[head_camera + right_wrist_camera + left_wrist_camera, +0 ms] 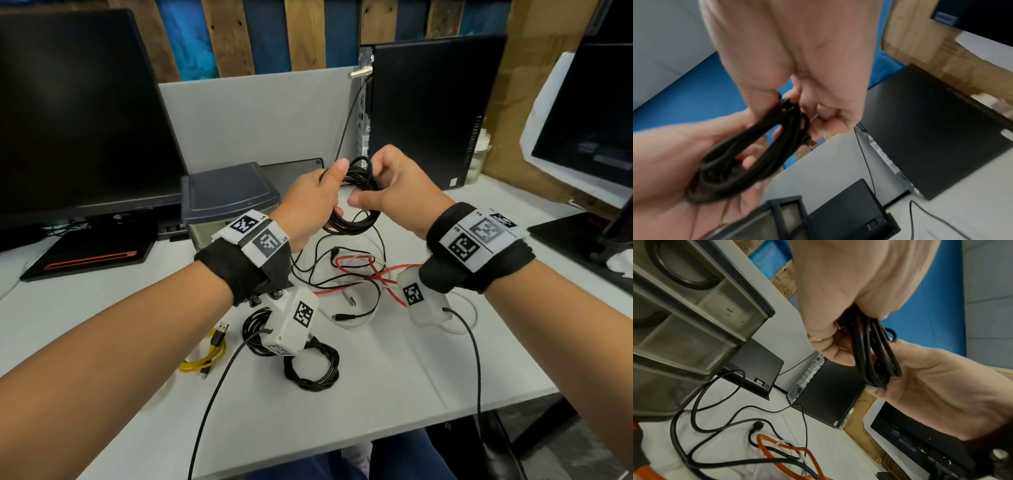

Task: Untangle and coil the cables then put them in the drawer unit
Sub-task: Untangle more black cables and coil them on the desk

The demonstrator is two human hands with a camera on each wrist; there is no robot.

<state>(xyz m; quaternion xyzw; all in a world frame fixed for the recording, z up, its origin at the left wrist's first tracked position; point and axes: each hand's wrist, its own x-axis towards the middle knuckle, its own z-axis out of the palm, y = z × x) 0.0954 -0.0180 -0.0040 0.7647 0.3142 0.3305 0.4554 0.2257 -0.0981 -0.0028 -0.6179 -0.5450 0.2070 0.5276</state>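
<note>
Both hands hold a coiled black cable (356, 202) (873, 353) (748, 155) above the desk. My left hand (315, 202) grips the coil's left side, thumb on top. My right hand (387, 185) pinches its upper right part. A tangle of black, red and white cables (356, 277) (777, 449) lies on the white desk below. Nearer me lie a black coil (311, 366), another black coil (255, 329) partly under the wrist camera, and a yellow coil (205, 356). The grey drawer unit (226, 198) (684, 321) stands at the back left of my hands.
A monitor (78, 113) stands at the left, its base (89, 253) beside the drawer unit. A black computer case (428, 113) stands behind my hands with a thin cable (349, 120) plugged in. Another monitor (589, 130) is at the right. The desk's front edge (342, 442) is near.
</note>
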